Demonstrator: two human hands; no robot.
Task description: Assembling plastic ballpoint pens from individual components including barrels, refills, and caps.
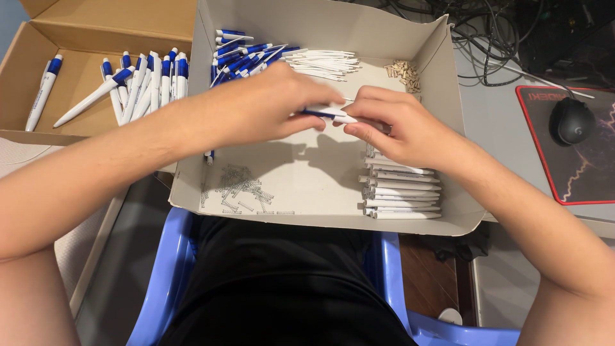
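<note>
My left hand [269, 106] and my right hand [394, 122] meet over the middle of a shallow white cardboard tray [442, 48]. Together they pinch one blue and white pen [330, 115], the left on its blue end, the right on its white end. Under my right hand lies a stack of white pen barrels [400, 192]. Blue pen tops [240, 57] and thin white refills [323, 63] lie at the tray's far side. Small metal springs [240, 191] are scattered at its near left, small beige parts [403, 72] at the far right.
A brown cardboard box [77, 25] on the left holds several finished blue and white pens [144, 83]. A black mouse [570, 122] sits on a red-edged mat [586, 186] at the right, with cables [487, 32] behind. A blue plastic chair [166, 275] shows below.
</note>
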